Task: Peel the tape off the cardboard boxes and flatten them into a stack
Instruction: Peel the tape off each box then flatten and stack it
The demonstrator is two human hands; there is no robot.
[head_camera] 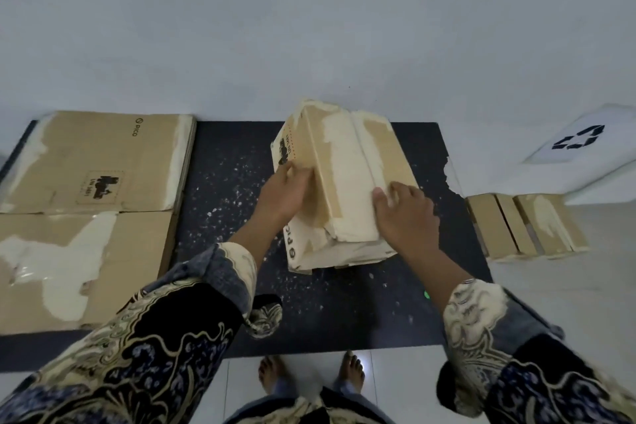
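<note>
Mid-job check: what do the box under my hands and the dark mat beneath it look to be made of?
Box: brown cardboard, matte; pale torn patches where the top ply has peeled, probably from tape. Left hand and right hand press on it. Mat: dark, dull sheet, maybe rubber or foam; its right edge is chipped, and white flecks litter it.

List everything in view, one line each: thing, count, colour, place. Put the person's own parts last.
box being worked on: one, brown with torn pale patches, middle of the mat.
flattened boxes: a stack, exact count unclear, brown with pale torn patches, left end of the mat.
unflattened box: one, brown, on the floor right of the mat.
mat: one, black, speckled with pale scraps, on the floor.
recycling sign: one, white with a black symbol, far right.
left hand: on the middle box's left flap.
right hand: on its right flap.
bare feet: two, on the tiles at bottom.
</note>
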